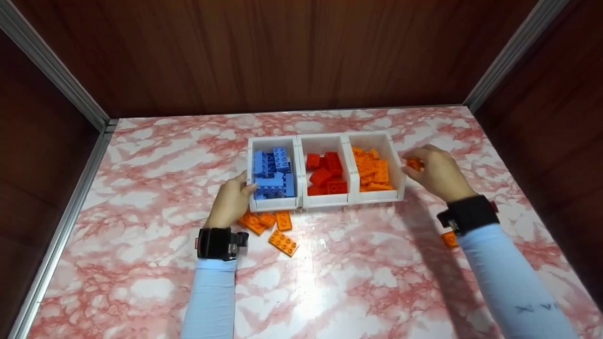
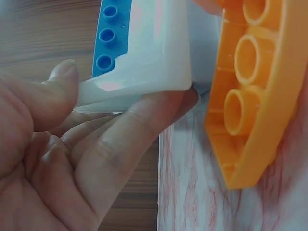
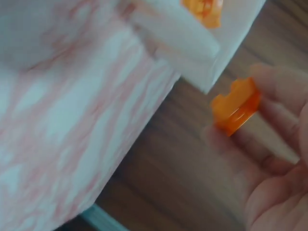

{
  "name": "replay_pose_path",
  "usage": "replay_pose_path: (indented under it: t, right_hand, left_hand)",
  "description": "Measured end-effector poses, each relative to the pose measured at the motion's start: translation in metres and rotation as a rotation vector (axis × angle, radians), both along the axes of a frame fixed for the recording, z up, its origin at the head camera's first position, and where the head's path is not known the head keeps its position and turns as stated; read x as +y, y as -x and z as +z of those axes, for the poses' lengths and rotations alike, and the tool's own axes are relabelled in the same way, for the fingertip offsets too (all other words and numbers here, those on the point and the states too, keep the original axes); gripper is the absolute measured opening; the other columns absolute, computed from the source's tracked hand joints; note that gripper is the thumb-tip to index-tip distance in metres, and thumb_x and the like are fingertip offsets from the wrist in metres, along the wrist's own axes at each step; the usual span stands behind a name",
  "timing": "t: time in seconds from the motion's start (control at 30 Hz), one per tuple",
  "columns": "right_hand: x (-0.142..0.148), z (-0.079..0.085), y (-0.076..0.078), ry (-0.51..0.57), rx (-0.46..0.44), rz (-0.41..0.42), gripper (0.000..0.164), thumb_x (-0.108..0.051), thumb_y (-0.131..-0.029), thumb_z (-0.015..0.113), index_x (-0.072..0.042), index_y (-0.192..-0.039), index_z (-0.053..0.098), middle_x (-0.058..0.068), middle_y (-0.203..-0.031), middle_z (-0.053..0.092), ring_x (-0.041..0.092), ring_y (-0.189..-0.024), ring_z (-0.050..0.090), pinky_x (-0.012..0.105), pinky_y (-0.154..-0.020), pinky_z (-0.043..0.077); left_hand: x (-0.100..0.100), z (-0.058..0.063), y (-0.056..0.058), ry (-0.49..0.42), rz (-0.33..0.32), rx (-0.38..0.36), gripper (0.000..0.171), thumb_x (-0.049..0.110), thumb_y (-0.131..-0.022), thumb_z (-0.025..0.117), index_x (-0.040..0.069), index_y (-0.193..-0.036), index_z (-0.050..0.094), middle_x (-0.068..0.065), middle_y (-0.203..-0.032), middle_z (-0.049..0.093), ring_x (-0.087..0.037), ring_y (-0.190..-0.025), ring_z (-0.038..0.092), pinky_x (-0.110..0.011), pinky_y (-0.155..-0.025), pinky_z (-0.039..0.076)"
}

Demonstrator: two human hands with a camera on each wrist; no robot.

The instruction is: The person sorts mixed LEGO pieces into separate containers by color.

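Three white bins stand joined in a row: the left bin (image 1: 275, 204) holds blue bricks (image 1: 281, 159), the middle bin (image 1: 326, 200) red bricks (image 1: 333, 163), the right bin (image 1: 378, 195) orange bricks (image 1: 372, 169). My left hand (image 1: 229, 200) grips the left bin at its near left corner, thumb at the rim and fingers beneath in the left wrist view. Just right of the right bin, my right hand (image 1: 438, 172) pinches a small orange brick (image 3: 236, 107) between thumb and fingertips.
Several loose orange bricks (image 1: 283, 243) lie on the pink-marbled table (image 1: 348, 282), near the left hand and in front of the left bin. Another orange brick (image 1: 450, 239) lies beside the right wrist. Brown wood panels (image 1: 282, 56) enclose the back and sides.
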State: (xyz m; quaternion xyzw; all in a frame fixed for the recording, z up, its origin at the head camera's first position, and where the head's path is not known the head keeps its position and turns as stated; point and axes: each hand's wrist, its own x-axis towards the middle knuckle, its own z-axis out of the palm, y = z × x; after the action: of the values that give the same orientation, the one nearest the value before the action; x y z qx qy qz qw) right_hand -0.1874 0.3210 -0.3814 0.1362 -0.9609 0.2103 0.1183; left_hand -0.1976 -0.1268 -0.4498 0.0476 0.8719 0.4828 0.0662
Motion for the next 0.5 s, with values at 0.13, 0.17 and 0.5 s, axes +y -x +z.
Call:
replay_pose_path:
  t: [0.13, 0.17, 0.5]
  right_hand:
    - [-0.016, -0.001, 0.023, 0.019, -0.03, 0.068, 0.025, -0.007, -0.087, 0.076, -0.001, -0.111, 0.071, 0.015, -0.099, 0.064, 0.029, -0.086, 0.061, 0.044, -0.074, 0.053]
    - [-0.019, -0.002, 0.027, 0.024, -0.039, 0.073, 0.027, -0.009, -0.088, 0.076, -0.002, -0.114, 0.07, 0.015, -0.103, 0.063, 0.03, -0.089, 0.06, 0.045, -0.076, 0.052]
    - [-0.018, -0.008, 0.023, 0.072, 0.029, 0.101, 0.022, -0.009, -0.091, 0.072, -0.002, -0.112, 0.07, 0.017, -0.117, 0.062, 0.035, -0.106, 0.058, 0.052, -0.088, 0.048]
  left_hand:
    - [0.002, 0.002, 0.001, -0.007, 0.001, -0.008, 0.047, 0.021, -0.104, 0.052, 0.011, -0.15, 0.044, -0.013, -0.127, 0.065, -0.023, -0.105, 0.064, -0.041, -0.093, 0.051]
    - [0.002, 0.002, 0.001, -0.007, 0.0, -0.007, 0.047, 0.021, -0.104, 0.052, 0.011, -0.15, 0.044, -0.013, -0.127, 0.065, -0.023, -0.105, 0.064, -0.041, -0.093, 0.051]
    - [-0.001, 0.0, -0.001, 0.008, 0.002, -0.009, 0.048, 0.023, -0.104, 0.053, 0.012, -0.15, 0.043, -0.012, -0.129, 0.064, -0.023, -0.105, 0.063, -0.042, -0.093, 0.049]
